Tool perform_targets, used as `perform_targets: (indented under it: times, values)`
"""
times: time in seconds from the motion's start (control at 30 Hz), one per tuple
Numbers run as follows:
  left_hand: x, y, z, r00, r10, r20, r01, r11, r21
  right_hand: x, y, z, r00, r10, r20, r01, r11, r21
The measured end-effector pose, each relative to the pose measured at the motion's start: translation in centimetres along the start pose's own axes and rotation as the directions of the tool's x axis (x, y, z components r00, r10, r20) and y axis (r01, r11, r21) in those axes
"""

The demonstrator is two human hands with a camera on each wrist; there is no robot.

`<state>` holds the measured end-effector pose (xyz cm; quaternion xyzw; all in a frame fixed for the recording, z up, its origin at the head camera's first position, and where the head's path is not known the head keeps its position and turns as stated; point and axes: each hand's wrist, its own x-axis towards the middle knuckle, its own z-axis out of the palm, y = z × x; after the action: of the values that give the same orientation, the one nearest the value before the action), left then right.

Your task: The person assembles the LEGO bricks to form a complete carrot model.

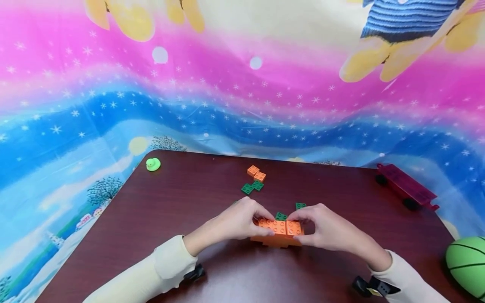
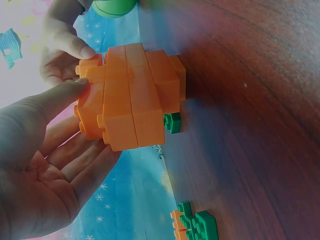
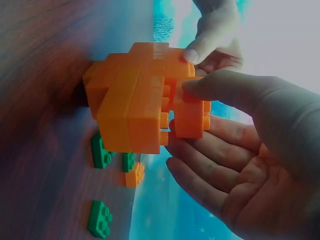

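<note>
A stepped block of orange toy building bricks (image 1: 278, 240) stands on the table between both hands, narrower at its base. My left hand (image 1: 236, 219) grips the left part of its top layer, thumb in front and fingers behind. On the right, my right hand (image 1: 327, 226) pinches a single orange brick (image 3: 189, 116) between thumb and fingers. In the right wrist view a narrow gap shows between that brick and the studs (image 3: 164, 120) beneath it. Just behind the block lies a green brick (image 1: 281, 216), with another green brick (image 1: 301, 205) near the right fingers.
Farther back lie two orange bricks (image 1: 256, 173) and two green bricks (image 1: 252, 187). A small green toy duck (image 1: 153, 164) sits at the back left corner. At the right edge are a dark red wheeled toy (image 1: 407, 185) and a green ball (image 1: 467, 265). A printed cloth hangs behind the table (image 1: 182, 185).
</note>
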<state>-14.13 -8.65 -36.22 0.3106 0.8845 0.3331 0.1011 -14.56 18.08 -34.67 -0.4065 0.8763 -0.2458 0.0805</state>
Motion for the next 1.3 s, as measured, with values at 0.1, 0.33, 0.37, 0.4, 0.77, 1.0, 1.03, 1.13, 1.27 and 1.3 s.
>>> perform_targets:
  times: [0.1, 0.33, 0.37, 0.4, 0.77, 1.0, 1.03, 1.13, 1.27, 1.3]
  values:
    - [-0.1, -0.1, 0.0, 1.0, 0.001, -0.002, -0.002, 1.0, -0.002, 0.1, 0.0, 0.3, 1.0, 0.008, 0.015, -0.008, 1.0, 0.01]
    - [0.1, 0.0, 0.1, 1.0, 0.005, -0.004, -0.005, 1.0, -0.01, 0.2, 0.1, 0.3, 0.999, 0.026, 0.035, -0.027, 0.999, 0.028]
    - [0.0, 0.0, 0.1, 1.0, 0.003, -0.003, -0.003, 1.0, -0.01, 0.2, 0.1, 0.3, 0.999, 0.025, 0.035, -0.027, 0.999, 0.029]
    - [0.0, 0.0, 0.1, 1.0, 0.001, -0.003, -0.001, 1.0, -0.01, 0.2, 0.1, 0.3, 0.999, 0.02, 0.033, -0.021, 0.999, 0.028]
    - [-0.2, 0.1, 0.0, 1.0, 0.007, -0.006, -0.007, 1.0, 0.0, 0.4, 0.0, -0.5, 0.997, -0.012, 0.075, 0.008, 0.998, 0.055]
    - [-0.1, 0.2, -0.1, 1.0, 0.011, -0.006, -0.011, 1.0, -0.002, 0.7, -0.3, -1.0, 0.993, 0.008, 0.116, -0.018, 0.996, 0.085]
    - [-0.1, 0.2, -0.1, 1.0, 0.01, -0.006, -0.01, 1.0, -0.002, 0.8, -0.3, -1.0, 0.993, 0.011, 0.119, -0.021, 0.996, 0.086]
    - [-0.1, 0.2, -0.1, 1.0, 0.008, -0.006, -0.008, 1.0, -0.002, 0.8, -0.4, -1.0, 0.992, 0.019, 0.127, -0.029, 0.996, 0.081]
    - [-0.1, 0.1, -0.1, 1.0, 0.004, -0.006, -0.004, 1.0, -0.004, 0.9, -0.4, -1.0, 0.991, 0.029, 0.134, -0.038, 0.997, 0.063]
    - [-0.1, 0.1, -0.1, 1.0, 0.002, -0.005, -0.002, 1.0, -0.006, 0.9, -0.4, -1.0, 0.99, 0.03, 0.135, -0.039, 0.998, 0.059]
